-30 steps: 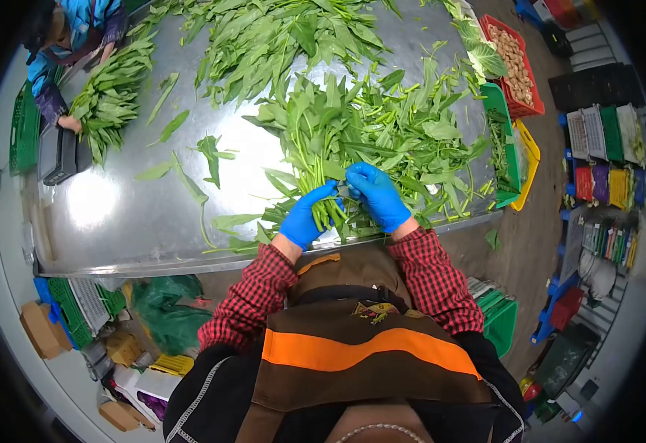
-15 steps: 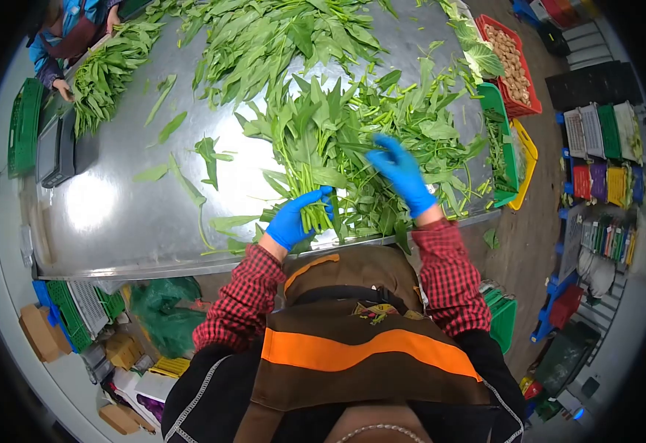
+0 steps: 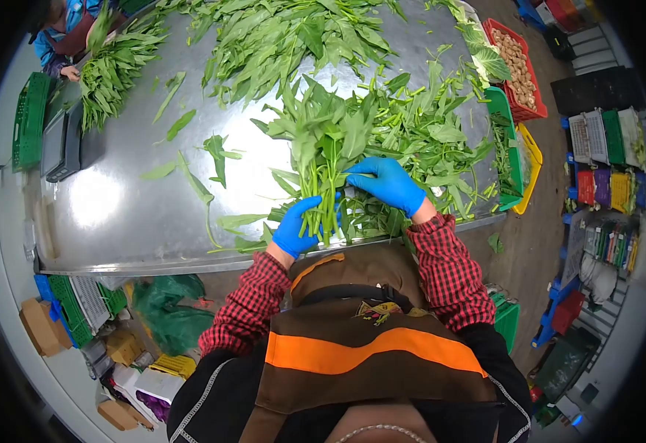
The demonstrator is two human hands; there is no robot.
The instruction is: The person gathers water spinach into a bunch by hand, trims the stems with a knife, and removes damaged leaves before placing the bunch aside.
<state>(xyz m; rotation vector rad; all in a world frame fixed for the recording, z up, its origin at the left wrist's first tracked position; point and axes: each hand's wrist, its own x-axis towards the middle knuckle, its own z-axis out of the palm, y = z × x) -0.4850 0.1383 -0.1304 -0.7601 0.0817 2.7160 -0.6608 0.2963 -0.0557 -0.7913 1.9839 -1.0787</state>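
Note:
My left hand (image 3: 297, 229), in a blue glove, is closed around the stems of a bunch of leafy greens (image 3: 326, 148) near the front edge of the metal table (image 3: 116, 244). The leaves of this bunch point away from me. My right hand (image 3: 391, 184), also gloved in blue, is at the right side of the bunch, with thumb and fingers pinched together at a leaf or stem. Loose greens (image 3: 441, 133) lie to the right of the bunch, and a large pile of greens (image 3: 278, 44) lies behind it.
At the upper left a person's hand (image 3: 70, 73) touches another bunch (image 3: 112, 74), beside a dark scale (image 3: 63, 144) and green crate (image 3: 30, 122). On the right are a green crate (image 3: 509, 196), a yellow crate (image 3: 533, 170) and a red crate of brown produce (image 3: 535, 103).
My right hand has moved left to the bunch, and its fingers have closed. The bunch in my left hand stands more upright and looks fuller. The other person's bunch has shifted slightly.

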